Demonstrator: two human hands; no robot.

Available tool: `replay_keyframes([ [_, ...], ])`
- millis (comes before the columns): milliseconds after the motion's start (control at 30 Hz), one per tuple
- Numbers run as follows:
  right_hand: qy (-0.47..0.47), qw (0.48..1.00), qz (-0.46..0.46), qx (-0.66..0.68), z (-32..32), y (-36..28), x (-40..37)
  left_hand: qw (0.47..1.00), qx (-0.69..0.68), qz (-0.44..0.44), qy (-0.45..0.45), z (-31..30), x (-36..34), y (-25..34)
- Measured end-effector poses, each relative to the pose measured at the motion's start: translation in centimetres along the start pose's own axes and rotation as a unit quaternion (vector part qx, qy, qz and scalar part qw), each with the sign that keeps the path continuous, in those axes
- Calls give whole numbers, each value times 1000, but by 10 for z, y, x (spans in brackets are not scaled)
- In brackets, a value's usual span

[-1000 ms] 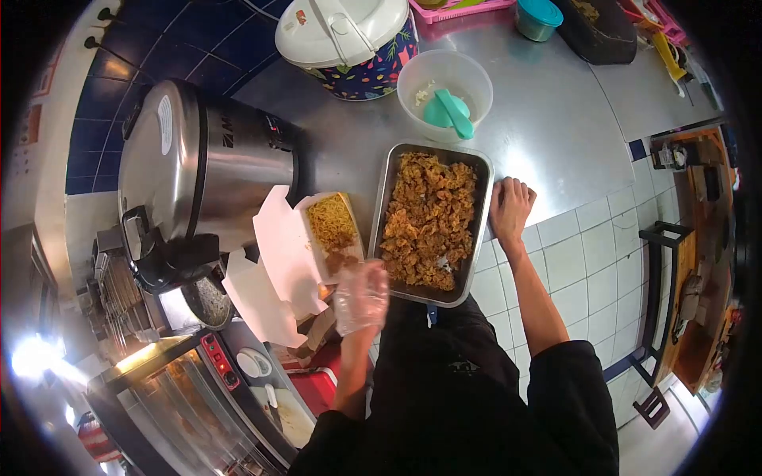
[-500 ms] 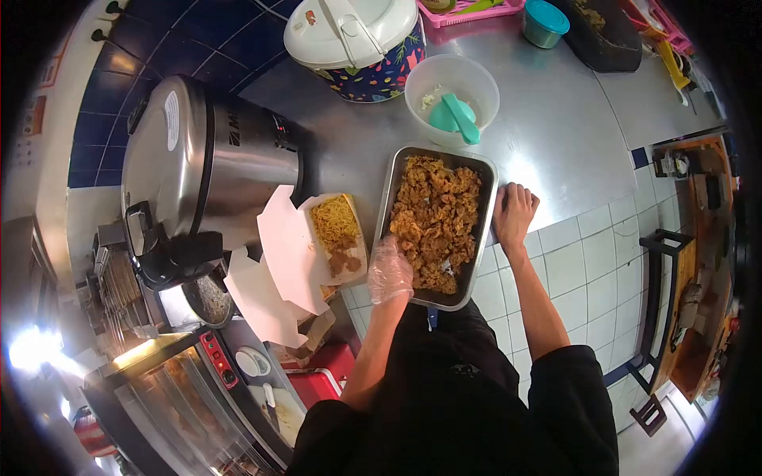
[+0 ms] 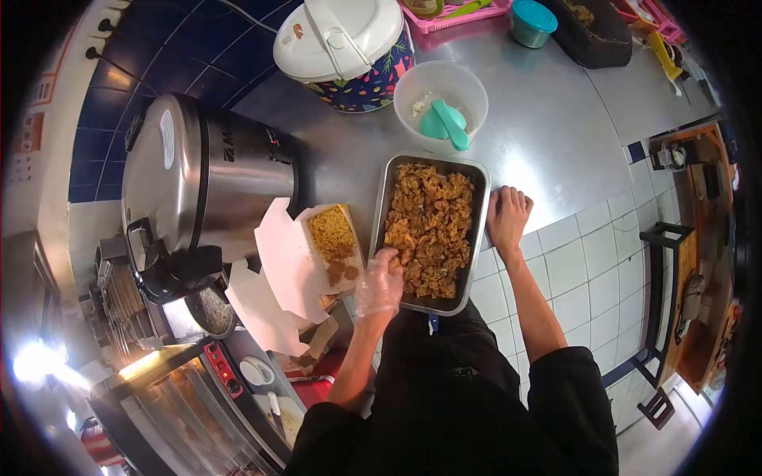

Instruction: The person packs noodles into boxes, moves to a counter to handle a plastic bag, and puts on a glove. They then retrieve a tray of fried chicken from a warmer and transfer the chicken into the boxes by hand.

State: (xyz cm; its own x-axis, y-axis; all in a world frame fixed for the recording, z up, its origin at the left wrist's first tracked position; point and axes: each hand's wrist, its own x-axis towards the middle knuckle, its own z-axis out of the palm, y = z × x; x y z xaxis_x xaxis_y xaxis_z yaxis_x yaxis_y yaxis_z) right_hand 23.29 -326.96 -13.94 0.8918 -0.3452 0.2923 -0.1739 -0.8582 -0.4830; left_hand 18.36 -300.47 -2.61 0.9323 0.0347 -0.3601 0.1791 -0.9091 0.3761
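Note:
A metal tray [image 3: 483, 208] of brown fried chicken pieces [image 3: 432, 226] sits at the counter's front edge. My left hand [image 3: 378, 285], in a clear plastic glove, is at the tray's lower left side. Its fingers curl in by the chicken, and what they hold is hidden. Just left of it stands an open paper box [image 3: 279, 252] with yellow noodles [image 3: 332, 232] and a few brown pieces inside. My right hand [image 3: 509, 218] rests bare on the counter edge, right of the tray, with fingers folded and nothing visible in them.
Behind the tray stands a clear plastic tub [image 3: 406, 87] with a turquoise scoop [image 3: 448, 123]. A large steel cooker [image 3: 238, 170] and a patterned container with a white lid [image 3: 337, 40] are at the left and back. A glass-fronted warmer [image 3: 190, 404] stands lower left.
My left hand has shifted slightly left, from over the chicken towards the box side of the tray. My right hand stays at the counter edge. The whole view has shifted a little.

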Motion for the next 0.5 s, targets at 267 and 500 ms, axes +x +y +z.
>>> replay_keyframes([
  [267,-7,1000,1,1,1,0,-1,871,-486,-38,-60,-17,-25,-8],
  [500,-10,1000,-3,-2,4,2,-2,843,-535,-46,-30,-25,-36,-5],
])
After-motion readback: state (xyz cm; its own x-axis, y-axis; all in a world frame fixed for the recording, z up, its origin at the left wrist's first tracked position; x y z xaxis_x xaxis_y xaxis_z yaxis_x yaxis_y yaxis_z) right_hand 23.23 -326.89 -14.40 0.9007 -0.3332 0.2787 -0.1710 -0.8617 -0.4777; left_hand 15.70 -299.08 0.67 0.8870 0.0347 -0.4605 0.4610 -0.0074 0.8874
